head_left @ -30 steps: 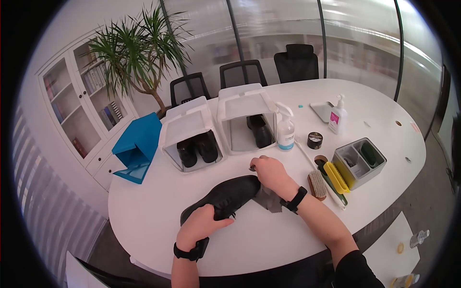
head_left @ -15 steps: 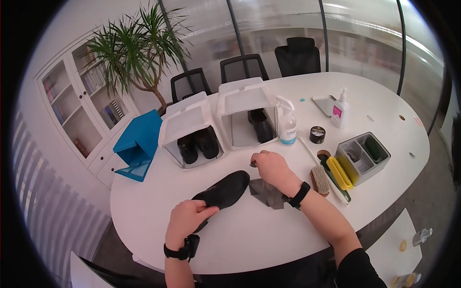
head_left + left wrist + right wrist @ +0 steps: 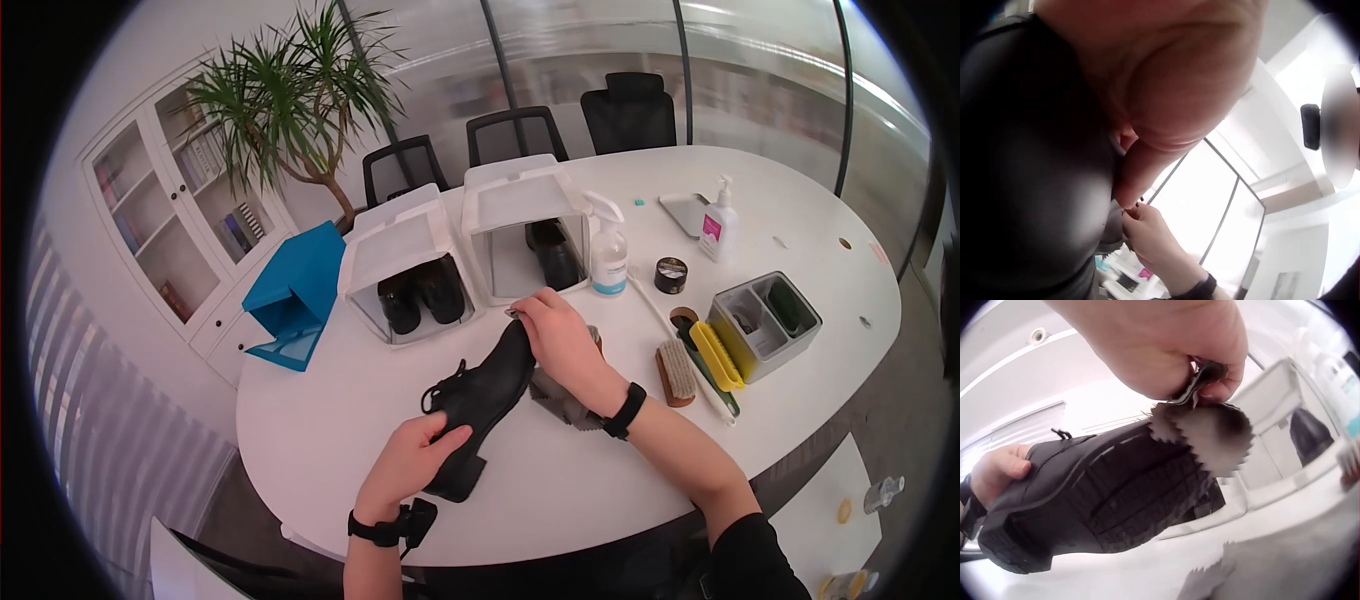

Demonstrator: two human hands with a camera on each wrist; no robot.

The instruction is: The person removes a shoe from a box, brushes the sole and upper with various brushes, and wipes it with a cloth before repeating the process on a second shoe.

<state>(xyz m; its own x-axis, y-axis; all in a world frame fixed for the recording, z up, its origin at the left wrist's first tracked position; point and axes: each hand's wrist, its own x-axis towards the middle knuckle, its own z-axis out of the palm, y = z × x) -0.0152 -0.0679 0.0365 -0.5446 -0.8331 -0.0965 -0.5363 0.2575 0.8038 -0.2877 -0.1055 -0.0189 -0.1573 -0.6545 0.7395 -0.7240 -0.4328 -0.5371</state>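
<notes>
A black lace-up shoe [image 3: 485,395] is tilted over the table, toe pointing up and away, heel low and near. My left hand [image 3: 405,462] grips it around the ankle opening, thumb on the near side. My right hand [image 3: 562,345] pinches a folded grey cloth [image 3: 1219,437] with a zigzag edge at the shoe's toe. The right wrist view shows the ridged sole [image 3: 1141,494] turned to that side. A second grey cloth [image 3: 562,402] lies on the table under my right forearm, partly hidden by it.
Two white shoe boxes [image 3: 405,245] with black shoes inside stand behind. To the right are a spray bottle [image 3: 608,255], a black round tin [image 3: 671,275], a wooden brush [image 3: 676,372], a yellow brush [image 3: 716,355] and a grey organizer [image 3: 768,350]. A blue box [image 3: 300,275] sits left.
My left hand has turned the shoe from lying low with its toe to the right to a raised, tilted pose. The right hand has come to its toe with the cloth.
</notes>
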